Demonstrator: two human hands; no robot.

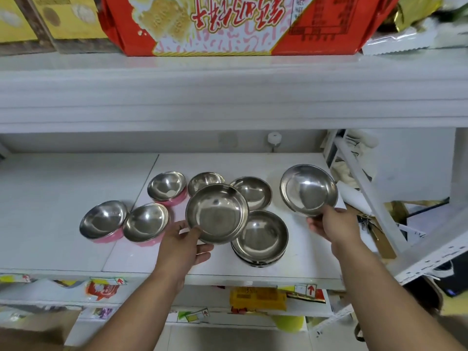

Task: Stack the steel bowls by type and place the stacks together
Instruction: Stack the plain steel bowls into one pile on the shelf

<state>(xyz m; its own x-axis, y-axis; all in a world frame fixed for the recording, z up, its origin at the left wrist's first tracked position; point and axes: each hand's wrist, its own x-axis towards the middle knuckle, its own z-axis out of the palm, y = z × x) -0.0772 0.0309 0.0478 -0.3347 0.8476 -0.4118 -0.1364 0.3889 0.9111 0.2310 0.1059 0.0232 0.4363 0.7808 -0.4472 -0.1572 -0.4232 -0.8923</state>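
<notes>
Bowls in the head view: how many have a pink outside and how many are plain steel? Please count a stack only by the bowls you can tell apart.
Pink-sided bowls: 3
Plain steel bowls: 5
Total: 8; rims hint at more under the front stack.

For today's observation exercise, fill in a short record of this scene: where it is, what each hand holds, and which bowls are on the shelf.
place: white shelf
left hand: holds a plain steel bowl
right hand: holds another plain bowl
stack begun: plain bowls, front centre
pink-bottomed bowls: three, unstacked, left
</notes>
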